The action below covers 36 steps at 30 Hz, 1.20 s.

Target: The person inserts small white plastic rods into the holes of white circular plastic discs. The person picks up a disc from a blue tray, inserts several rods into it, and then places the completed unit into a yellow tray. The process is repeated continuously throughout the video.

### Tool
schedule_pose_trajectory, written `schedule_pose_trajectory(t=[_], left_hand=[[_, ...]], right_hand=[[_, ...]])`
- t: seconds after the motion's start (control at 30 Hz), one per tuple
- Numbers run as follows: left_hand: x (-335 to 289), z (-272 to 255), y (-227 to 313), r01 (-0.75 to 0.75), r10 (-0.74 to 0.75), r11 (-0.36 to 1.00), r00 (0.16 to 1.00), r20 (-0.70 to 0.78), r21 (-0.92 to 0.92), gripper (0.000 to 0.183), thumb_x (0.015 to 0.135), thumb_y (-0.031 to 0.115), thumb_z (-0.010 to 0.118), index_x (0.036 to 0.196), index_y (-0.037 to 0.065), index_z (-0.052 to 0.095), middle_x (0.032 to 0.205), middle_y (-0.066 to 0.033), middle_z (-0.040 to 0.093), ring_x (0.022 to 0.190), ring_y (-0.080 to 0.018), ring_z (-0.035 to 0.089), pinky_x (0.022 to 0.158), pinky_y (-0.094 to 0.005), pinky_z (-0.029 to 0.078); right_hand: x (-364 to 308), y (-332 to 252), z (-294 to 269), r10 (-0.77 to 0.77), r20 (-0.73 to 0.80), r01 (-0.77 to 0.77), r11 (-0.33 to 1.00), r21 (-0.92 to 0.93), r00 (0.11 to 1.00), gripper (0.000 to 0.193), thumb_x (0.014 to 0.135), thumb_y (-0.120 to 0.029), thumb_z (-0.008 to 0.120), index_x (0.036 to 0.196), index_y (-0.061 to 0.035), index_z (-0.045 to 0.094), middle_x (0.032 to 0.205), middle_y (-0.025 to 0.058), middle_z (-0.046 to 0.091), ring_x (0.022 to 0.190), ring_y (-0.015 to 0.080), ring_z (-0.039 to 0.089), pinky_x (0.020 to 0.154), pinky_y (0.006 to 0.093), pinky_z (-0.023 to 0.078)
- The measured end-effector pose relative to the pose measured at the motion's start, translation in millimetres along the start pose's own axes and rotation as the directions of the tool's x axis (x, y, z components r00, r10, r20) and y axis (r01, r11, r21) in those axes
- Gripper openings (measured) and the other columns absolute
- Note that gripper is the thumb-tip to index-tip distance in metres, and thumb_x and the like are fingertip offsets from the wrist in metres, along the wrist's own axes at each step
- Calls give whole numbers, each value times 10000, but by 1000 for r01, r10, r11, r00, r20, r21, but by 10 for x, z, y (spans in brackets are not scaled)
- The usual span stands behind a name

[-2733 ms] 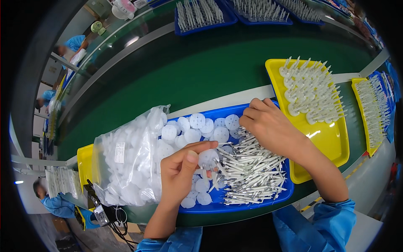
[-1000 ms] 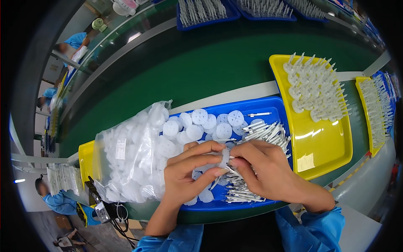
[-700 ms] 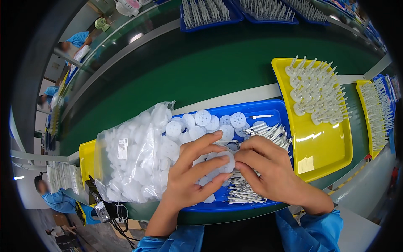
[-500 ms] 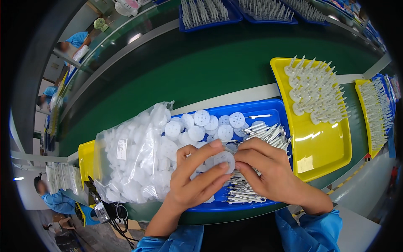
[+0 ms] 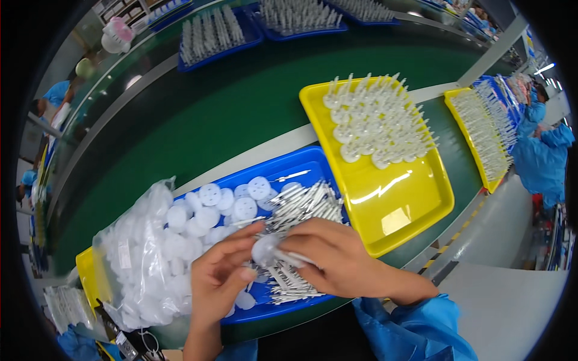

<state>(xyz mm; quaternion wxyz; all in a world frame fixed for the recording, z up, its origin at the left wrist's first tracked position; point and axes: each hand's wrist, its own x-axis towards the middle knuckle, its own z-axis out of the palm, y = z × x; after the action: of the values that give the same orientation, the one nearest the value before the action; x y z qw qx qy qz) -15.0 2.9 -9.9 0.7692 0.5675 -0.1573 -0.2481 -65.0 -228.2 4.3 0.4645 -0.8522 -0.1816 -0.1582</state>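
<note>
- The left hand (image 5: 220, 277) has its thumb and fingers parted beside the white disc (image 5: 263, 253); whether a fingertip touches it, I cannot tell.
- The right hand (image 5: 331, 256) seems to pinch that disc, with a white stick (image 5: 295, 259) running from it under the fingers. Blur hides how firmly they join; a loose fit could let them part.
- Both pieces are above the blue tray (image 5: 307, 156), between the hands; a slip would probably lose them among the loose sticks (image 5: 310, 204) or loose discs (image 5: 209, 194).
- The clear bag (image 5: 144, 256) lies bulging at the tray's left end; a nudge from the left forearm might spill discs.
- Beyond, in the yellow tray (image 5: 415, 207), sticks stand on discs packed close; a careless set-down or brushing sleeve could topple several.
</note>
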Motion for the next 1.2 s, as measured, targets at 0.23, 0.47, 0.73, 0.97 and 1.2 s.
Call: schedule_pose_trajectory(t=[0.23, 0.47, 0.73, 0.97, 1.2], left_hand=[[6, -122, 247, 5, 212, 58, 977, -17, 998, 418, 724, 103, 799, 1113, -1, 689, 1377, -166, 557, 1269, -382, 483, 1081, -491, 349], [-127, -270, 421, -128, 92, 169, 989, 114, 977, 424, 722, 193, 831, 1086, 24, 691, 1425, -194, 493, 1340, -429, 418, 1125, -535, 288], [-212, -367, 460, -113, 41, 199, 993, 107, 973, 356, 667, 60, 834, 998, 76, 705, 1514, -182, 427, 1444, -415, 341, 1180, -554, 253], [-145, -323, 382, -132, 113, 128, 987, 118, 983, 305, 692, 37, 800, 980, 70, 704, 1447, -175, 480, 1398, -405, 393, 1152, -549, 302], [-113, -392, 262, -155, 223, 131, 967, 123, 979, 286, 707, 30, 784, 979, 73, 704, 1425, -179, 504, 1364, -412, 421, 1136, -542, 307]], right_hand=[[-232, 550, -586, 510, -394, -608, 773, -181, 765, 77, 854, -34, 690, 900, 26, 676, 780, 193, 692, 683, 332, 691, 615, 374, 530], [-178, 891, -591, 430, -426, -600, 654, -461, 796, 142, 876, -87, 700, 856, 43, 644, 755, 213, 677, 676, 378, 671, 609, 432, 518], [191, 15, -379, 276, -55, -273, 862, -427, 959, 134, 872, -66, 702, 940, 26, 632, 893, 191, 645, 786, 343, 661, 684, 422, 525], [431, -375, 454, 119, 451, 216, 753, -622, 885, 193, 763, -40, 669, 939, 38, 664, 890, 156, 613, 900, 309, 621, 753, 379, 522], [289, -584, 666, 80, 472, 367, 521, -771, 878, 230, 771, -103, 624, 933, 49, 682, 918, 150, 569, 889, 280, 545, 783, 393, 457]])
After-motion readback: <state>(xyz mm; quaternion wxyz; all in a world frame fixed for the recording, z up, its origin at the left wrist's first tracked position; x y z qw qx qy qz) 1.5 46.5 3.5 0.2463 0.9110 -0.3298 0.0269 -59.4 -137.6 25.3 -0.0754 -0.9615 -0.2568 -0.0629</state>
